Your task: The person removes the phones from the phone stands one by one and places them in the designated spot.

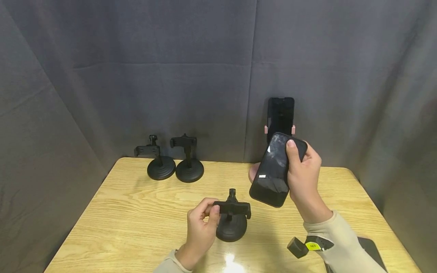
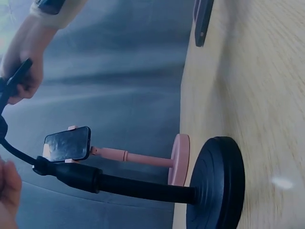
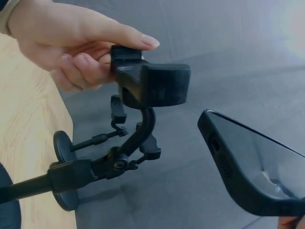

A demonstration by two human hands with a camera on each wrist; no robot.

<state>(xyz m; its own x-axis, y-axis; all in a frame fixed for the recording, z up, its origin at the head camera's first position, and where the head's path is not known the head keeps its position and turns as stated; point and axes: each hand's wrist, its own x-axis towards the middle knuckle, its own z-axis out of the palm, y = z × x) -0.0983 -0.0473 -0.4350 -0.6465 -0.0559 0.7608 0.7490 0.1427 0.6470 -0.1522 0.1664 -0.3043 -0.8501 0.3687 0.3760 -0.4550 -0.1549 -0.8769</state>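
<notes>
My left hand (image 1: 202,225) pinches the left end of the clamp on a black phone stand (image 1: 232,229), thumb in front and fingers behind. The stand's round base rests on the table, and its clamp holds no phone. In my right hand (image 1: 305,178) is a black smartphone (image 1: 273,170), gripped by its upper right edge with the thumb on the screen. It is tilted and held up to the right of the clamp, apart from it. The right wrist view shows the phone's lower corner (image 3: 243,191) and the clamp (image 3: 152,81) from the side.
Behind the held phone, a pink stand (image 2: 147,160) carries another phone (image 1: 281,113). Two more black stands (image 1: 161,167) (image 1: 189,170) stand at the back left. A dark flat device (image 1: 372,250) lies under my right forearm. Grey curtain (image 1: 164,76) surrounds the wooden table (image 1: 136,227).
</notes>
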